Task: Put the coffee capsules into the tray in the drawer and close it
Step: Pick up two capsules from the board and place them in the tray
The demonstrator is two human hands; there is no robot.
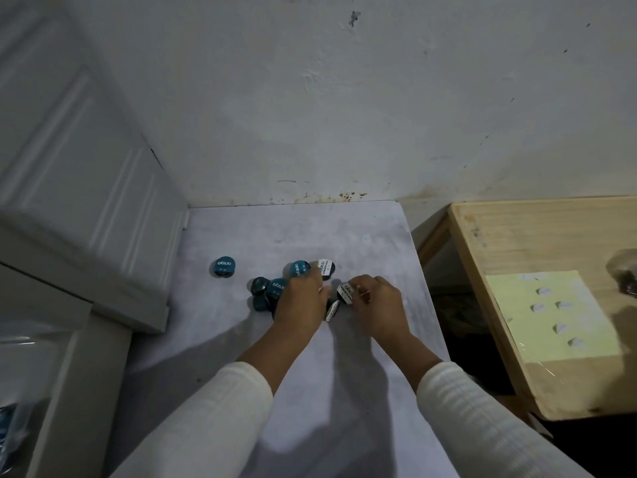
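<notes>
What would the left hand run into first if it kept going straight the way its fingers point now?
Most likely the blue capsule right at the left hand fingertips; they seem to touch it already, though depth is unclear. The white-labelled capsule sits just beside it, and past both lies bare white tabletop up to the wall.

Teal capsules glossy plastic, printed foil-like lids; table matt, pale, mottled; wooden desk at right, raw grain; sleeves ribbed knit cloth.
</notes>
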